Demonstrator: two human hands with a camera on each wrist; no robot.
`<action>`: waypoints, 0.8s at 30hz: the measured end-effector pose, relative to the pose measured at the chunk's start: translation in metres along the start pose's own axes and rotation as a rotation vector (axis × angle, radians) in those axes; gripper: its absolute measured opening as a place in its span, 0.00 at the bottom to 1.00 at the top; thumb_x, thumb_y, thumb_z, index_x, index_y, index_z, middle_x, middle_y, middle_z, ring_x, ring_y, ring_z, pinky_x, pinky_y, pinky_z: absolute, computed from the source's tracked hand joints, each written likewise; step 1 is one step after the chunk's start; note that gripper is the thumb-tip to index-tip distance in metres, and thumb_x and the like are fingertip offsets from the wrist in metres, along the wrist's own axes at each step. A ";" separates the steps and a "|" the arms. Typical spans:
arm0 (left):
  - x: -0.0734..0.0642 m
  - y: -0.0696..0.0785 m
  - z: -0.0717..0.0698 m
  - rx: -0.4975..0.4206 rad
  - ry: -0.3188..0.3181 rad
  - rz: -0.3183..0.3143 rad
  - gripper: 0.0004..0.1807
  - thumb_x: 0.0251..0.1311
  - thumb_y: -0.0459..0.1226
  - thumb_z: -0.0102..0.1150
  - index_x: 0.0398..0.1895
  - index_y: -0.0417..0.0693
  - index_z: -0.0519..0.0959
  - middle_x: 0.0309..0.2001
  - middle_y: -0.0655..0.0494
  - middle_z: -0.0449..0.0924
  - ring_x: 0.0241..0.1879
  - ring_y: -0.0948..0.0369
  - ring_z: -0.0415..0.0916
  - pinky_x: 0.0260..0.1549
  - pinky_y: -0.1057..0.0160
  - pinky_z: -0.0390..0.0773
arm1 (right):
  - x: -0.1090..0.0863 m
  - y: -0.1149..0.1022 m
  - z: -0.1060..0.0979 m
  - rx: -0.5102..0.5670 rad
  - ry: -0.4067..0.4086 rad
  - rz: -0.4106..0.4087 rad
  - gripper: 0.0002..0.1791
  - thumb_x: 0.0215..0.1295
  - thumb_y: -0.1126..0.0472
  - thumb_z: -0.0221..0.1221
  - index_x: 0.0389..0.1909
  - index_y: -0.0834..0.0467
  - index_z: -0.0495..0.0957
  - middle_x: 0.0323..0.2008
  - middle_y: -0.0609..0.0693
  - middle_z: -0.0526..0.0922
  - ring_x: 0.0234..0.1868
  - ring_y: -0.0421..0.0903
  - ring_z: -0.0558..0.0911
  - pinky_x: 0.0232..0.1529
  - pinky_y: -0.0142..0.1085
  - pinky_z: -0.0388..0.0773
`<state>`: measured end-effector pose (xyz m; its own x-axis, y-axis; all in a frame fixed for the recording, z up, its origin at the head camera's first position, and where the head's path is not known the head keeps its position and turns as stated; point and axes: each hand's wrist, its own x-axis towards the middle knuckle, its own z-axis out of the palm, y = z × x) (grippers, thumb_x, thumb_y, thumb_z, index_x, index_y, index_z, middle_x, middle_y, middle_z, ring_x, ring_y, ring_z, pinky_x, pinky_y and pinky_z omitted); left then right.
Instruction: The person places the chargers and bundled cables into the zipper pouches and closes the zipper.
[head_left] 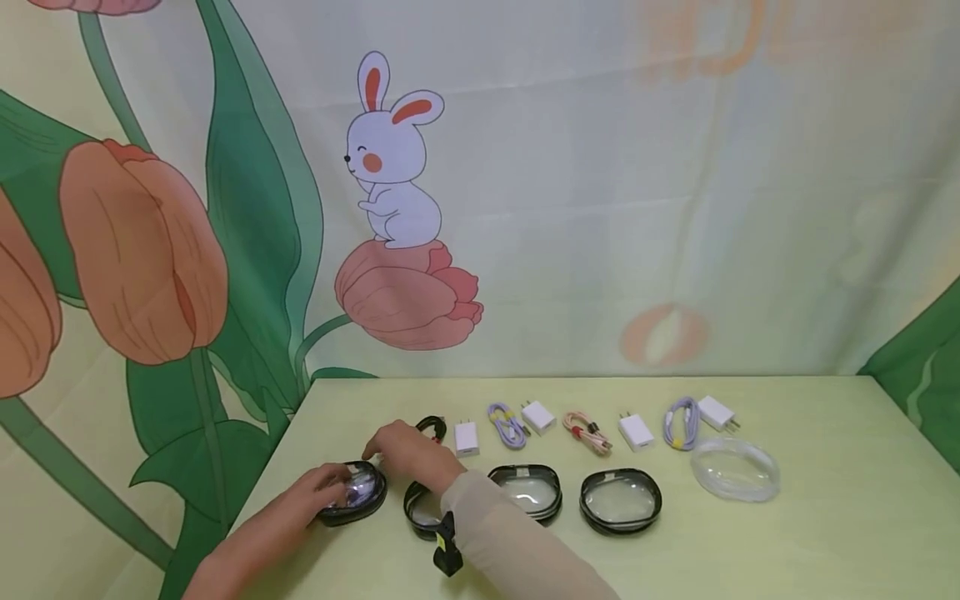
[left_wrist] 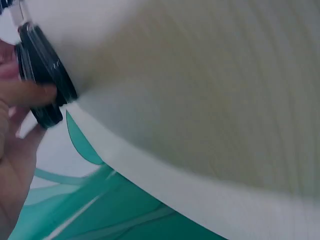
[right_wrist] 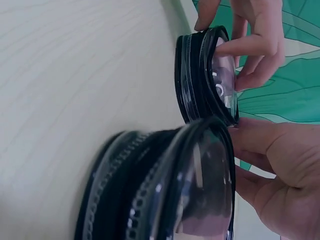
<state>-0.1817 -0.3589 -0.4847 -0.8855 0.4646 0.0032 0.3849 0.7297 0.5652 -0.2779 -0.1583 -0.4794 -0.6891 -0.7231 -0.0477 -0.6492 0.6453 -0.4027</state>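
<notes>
My left hand point(head_left: 324, 492) grips the leftmost clear case with black zippered edging point(head_left: 367, 486), its fingers on the transparent top. The left wrist view shows the thumb point(left_wrist: 32, 93) across the case's dark side. Bent downward, my right hand point(head_left: 412, 454) reaches to that case's far right end. In the right wrist view, the right hand point(right_wrist: 285, 170) has its fingertips partly hidden behind a nearer black-edged case point(right_wrist: 150, 190); I cannot tell whether they pinch anything. Beneath my right forearm sits a second case point(head_left: 422, 510), partly covered.
Two more black-edged cases point(head_left: 534, 493) point(head_left: 621, 502) and a clear round case point(head_left: 735, 471) stand to the right. Behind them is a row of white charger plugs point(head_left: 467, 437) and coiled cables: black point(head_left: 432, 427), purple point(head_left: 507, 427) and pink point(head_left: 587, 432). A printed cloth point(head_left: 562, 208) hangs behind the table.
</notes>
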 end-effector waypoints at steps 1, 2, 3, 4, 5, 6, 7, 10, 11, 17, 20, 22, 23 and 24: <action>-0.002 -0.002 0.000 0.081 0.007 0.109 0.17 0.61 0.24 0.63 0.52 0.45 0.76 0.60 0.45 0.72 0.58 0.49 0.71 0.48 0.59 0.80 | 0.000 -0.001 0.001 -0.010 -0.012 -0.008 0.15 0.70 0.65 0.63 0.54 0.49 0.87 0.52 0.40 0.86 0.56 0.37 0.81 0.56 0.27 0.75; -0.004 -0.003 0.000 0.165 0.026 0.204 0.22 0.55 0.21 0.67 0.50 0.46 0.75 0.60 0.44 0.71 0.58 0.48 0.72 0.48 0.57 0.80 | 0.000 -0.001 0.002 -0.027 -0.019 -0.019 0.14 0.70 0.64 0.64 0.54 0.49 0.87 0.52 0.40 0.86 0.56 0.37 0.81 0.56 0.26 0.75; -0.005 -0.004 0.001 0.262 0.069 0.291 0.26 0.48 0.18 0.70 0.48 0.46 0.74 0.60 0.43 0.71 0.57 0.48 0.72 0.49 0.56 0.80 | 0.000 -0.001 0.003 -0.038 -0.021 -0.027 0.13 0.70 0.63 0.64 0.52 0.49 0.88 0.51 0.40 0.87 0.55 0.36 0.81 0.56 0.26 0.74; -0.006 -0.004 0.002 0.325 0.101 0.329 0.29 0.43 0.18 0.74 0.47 0.46 0.74 0.60 0.43 0.70 0.57 0.48 0.73 0.49 0.52 0.80 | 0.000 -0.002 0.004 -0.038 -0.027 -0.024 0.12 0.69 0.62 0.65 0.51 0.50 0.88 0.50 0.40 0.87 0.54 0.36 0.81 0.54 0.26 0.75; -0.006 -0.002 0.003 0.339 0.111 0.293 0.31 0.41 0.21 0.77 0.48 0.45 0.73 0.60 0.43 0.69 0.58 0.48 0.72 0.50 0.52 0.80 | 0.000 -0.002 0.004 -0.038 -0.031 -0.022 0.11 0.68 0.62 0.66 0.49 0.51 0.89 0.48 0.41 0.87 0.53 0.36 0.81 0.54 0.26 0.75; -0.006 -0.001 0.004 0.346 0.119 0.252 0.34 0.41 0.24 0.79 0.52 0.44 0.72 0.62 0.42 0.67 0.59 0.48 0.71 0.51 0.51 0.80 | 0.000 -0.002 0.004 -0.041 -0.031 -0.020 0.10 0.68 0.61 0.66 0.48 0.52 0.89 0.47 0.41 0.88 0.51 0.36 0.82 0.53 0.26 0.75; -0.006 0.001 0.005 0.351 0.117 0.198 0.36 0.43 0.27 0.80 0.57 0.42 0.71 0.63 0.42 0.66 0.61 0.47 0.69 0.52 0.49 0.79 | 0.000 -0.002 0.004 -0.040 -0.029 -0.016 0.09 0.67 0.61 0.67 0.46 0.52 0.89 0.46 0.41 0.88 0.50 0.36 0.82 0.51 0.26 0.76; -0.006 0.005 0.006 0.353 0.096 0.052 0.45 0.49 0.34 0.80 0.69 0.36 0.66 0.69 0.38 0.62 0.67 0.42 0.66 0.57 0.44 0.76 | 0.001 -0.002 0.005 -0.041 -0.021 -0.014 0.07 0.65 0.61 0.68 0.43 0.53 0.90 0.43 0.41 0.88 0.47 0.37 0.82 0.49 0.26 0.76; -0.006 0.006 0.006 0.364 0.082 0.030 0.46 0.50 0.36 0.79 0.71 0.35 0.65 0.71 0.37 0.61 0.69 0.41 0.64 0.58 0.43 0.75 | 0.001 -0.001 0.006 -0.042 -0.018 -0.016 0.07 0.65 0.61 0.68 0.42 0.53 0.90 0.42 0.41 0.88 0.46 0.37 0.82 0.48 0.25 0.76; -0.007 0.002 0.003 0.426 0.014 0.085 0.42 0.55 0.35 0.75 0.72 0.35 0.67 0.72 0.37 0.63 0.70 0.36 0.63 0.61 0.40 0.72 | 0.000 -0.002 0.007 -0.035 0.001 -0.022 0.06 0.66 0.61 0.68 0.41 0.52 0.90 0.41 0.41 0.88 0.45 0.36 0.82 0.47 0.25 0.76; -0.009 -0.001 0.002 0.420 0.031 0.141 0.41 0.51 0.29 0.76 0.71 0.35 0.70 0.71 0.37 0.65 0.69 0.35 0.64 0.60 0.38 0.71 | -0.001 -0.003 0.007 -0.020 -0.006 -0.034 0.07 0.67 0.62 0.67 0.44 0.52 0.90 0.44 0.41 0.88 0.48 0.36 0.82 0.50 0.25 0.76; -0.010 -0.002 0.001 0.411 0.042 0.172 0.41 0.49 0.26 0.76 0.69 0.36 0.72 0.70 0.37 0.66 0.68 0.34 0.65 0.59 0.36 0.72 | -0.002 -0.003 0.008 -0.016 -0.006 -0.038 0.08 0.67 0.62 0.67 0.44 0.52 0.90 0.44 0.41 0.88 0.48 0.36 0.82 0.50 0.25 0.76; -0.010 -0.002 0.002 0.409 0.045 0.184 0.41 0.48 0.25 0.76 0.69 0.36 0.72 0.70 0.36 0.66 0.67 0.34 0.65 0.58 0.36 0.72 | -0.002 -0.003 0.009 -0.013 -0.002 -0.037 0.07 0.67 0.62 0.67 0.43 0.52 0.90 0.43 0.40 0.88 0.47 0.36 0.82 0.48 0.25 0.76; -0.010 -0.003 0.002 0.409 0.048 0.193 0.41 0.47 0.25 0.77 0.68 0.36 0.73 0.69 0.36 0.67 0.67 0.33 0.65 0.57 0.36 0.73 | -0.002 -0.003 0.011 -0.011 0.002 -0.034 0.06 0.67 0.62 0.67 0.42 0.52 0.90 0.42 0.40 0.88 0.45 0.35 0.82 0.47 0.25 0.76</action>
<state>-0.1732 -0.3644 -0.4878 -0.7945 0.5953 0.1199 0.6071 0.7744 0.1780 -0.2713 -0.1615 -0.4879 -0.6673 -0.7441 -0.0329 -0.6756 0.6233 -0.3938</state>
